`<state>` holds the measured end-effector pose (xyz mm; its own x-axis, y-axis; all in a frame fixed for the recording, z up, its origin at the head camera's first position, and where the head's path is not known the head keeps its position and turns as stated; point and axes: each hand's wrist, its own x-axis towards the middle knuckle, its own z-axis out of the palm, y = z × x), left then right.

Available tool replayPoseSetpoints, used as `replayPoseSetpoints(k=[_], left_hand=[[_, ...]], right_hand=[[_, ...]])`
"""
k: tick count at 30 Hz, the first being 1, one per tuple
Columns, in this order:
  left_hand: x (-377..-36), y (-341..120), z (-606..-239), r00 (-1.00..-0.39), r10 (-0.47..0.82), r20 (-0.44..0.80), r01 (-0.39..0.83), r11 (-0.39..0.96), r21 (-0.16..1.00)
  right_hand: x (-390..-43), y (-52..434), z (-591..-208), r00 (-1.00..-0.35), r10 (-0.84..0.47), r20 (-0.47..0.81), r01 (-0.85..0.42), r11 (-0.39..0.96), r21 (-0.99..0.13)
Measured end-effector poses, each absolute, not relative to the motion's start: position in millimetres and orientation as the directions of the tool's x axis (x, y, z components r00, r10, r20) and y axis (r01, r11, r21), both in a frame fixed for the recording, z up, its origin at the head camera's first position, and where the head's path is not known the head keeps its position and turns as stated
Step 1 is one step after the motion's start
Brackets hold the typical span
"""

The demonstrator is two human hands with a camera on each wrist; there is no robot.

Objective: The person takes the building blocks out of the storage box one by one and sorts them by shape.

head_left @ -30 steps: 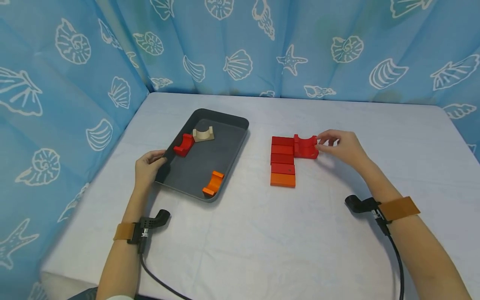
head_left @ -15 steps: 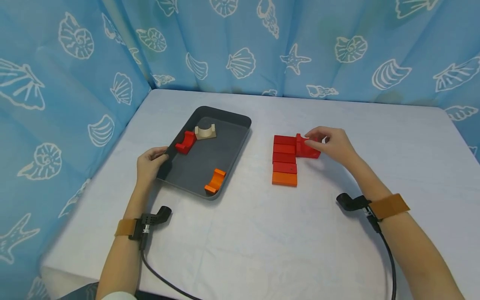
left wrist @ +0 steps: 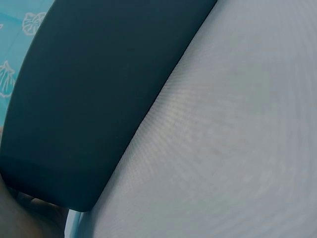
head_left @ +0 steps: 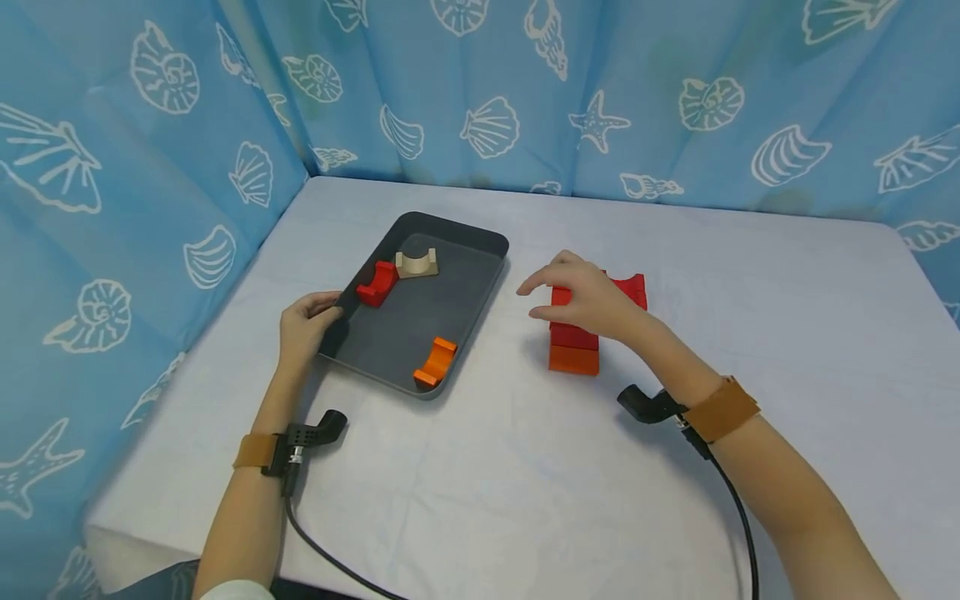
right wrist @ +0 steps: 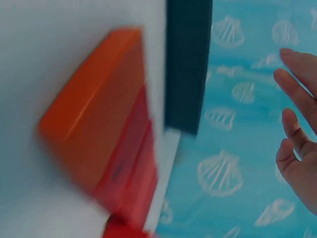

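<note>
Red arched block on the white table, touching the row of red and orange flat blocks at its 9 o'clock. Right hand above that row, fingers spread, apparently holding nothing. Left hand gripping the dark tray at its 8 o'clock corner.

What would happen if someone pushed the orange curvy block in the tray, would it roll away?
Probably not. The orange arch block lies with flat faces down in the tray, so it would likely slide rather than roll. It looks stiff, like painted wood, and probably light. The tray's raised rim should stop it.
</note>
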<state>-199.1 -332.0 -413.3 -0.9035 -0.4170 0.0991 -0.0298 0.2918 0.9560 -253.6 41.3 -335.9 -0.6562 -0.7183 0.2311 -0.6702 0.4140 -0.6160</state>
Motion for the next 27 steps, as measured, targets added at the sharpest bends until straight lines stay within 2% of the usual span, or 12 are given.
replayPoseSetpoints(k=[5,9,13,21,27], left_hand=[[-200,-332,-414,-0.899,-0.424,0.109,-0.027,0.303,0.953],[-200,-332,-414,-0.898,-0.427,0.105,-0.032,0.302,0.953],[-199,-332,-413,-0.899,-0.427,0.094,-0.042,0.298,0.954],[-199,-332,-412,-0.902,-0.424,0.088,-0.052,0.307,0.950],[-200,-332,-413,-0.903,-0.419,0.097,-0.046,0.320,0.946]], right_hand=[[-246,14,-331,-0.548,-0.784,0.291,-0.776,0.346,-0.528],[-246,2,-336,-0.508,-0.801,0.317,-0.803,0.307,-0.512],[-249,-8,-346,-0.482,-0.813,0.326,-0.796,0.251,-0.551],[-259,-28,-363,-0.490,-0.833,0.255,-0.674,0.177,-0.718],[-264,-42,-373,-0.510,-0.839,0.192,-0.626,0.209,-0.751]])
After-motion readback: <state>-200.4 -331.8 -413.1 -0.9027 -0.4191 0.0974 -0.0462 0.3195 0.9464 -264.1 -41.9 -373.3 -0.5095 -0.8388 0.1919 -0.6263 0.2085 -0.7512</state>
